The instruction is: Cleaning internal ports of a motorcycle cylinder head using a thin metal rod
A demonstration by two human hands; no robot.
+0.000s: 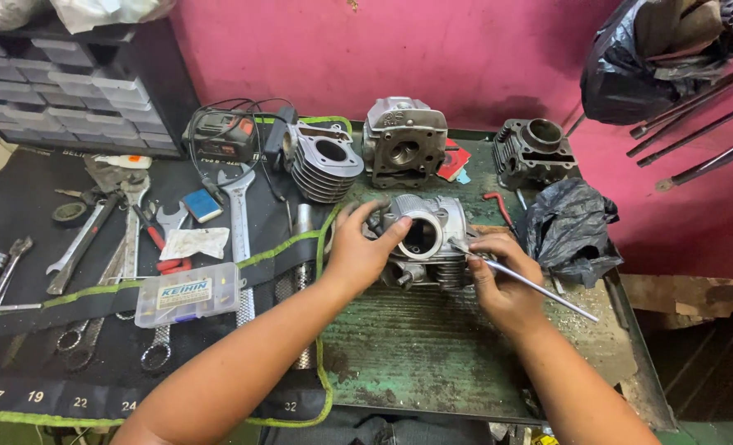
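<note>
Hands meet at an engine head on the green workbench. Left hand grips its side, fingers wrapped. Right hand pinches a thin metal rod, tip against the head. Wrenches lie left.

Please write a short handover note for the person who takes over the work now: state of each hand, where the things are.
Left hand: fingers grip the left side of the engine cylinder head, steadying it on the green workbench.
Right hand: holds a thin metal rod, its tip at the head's right edge.
Nearby: finned cylinder, second head and dark cylinder behind; wrenches on the black mat to the left.
Done or left: cannot tell.
</note>
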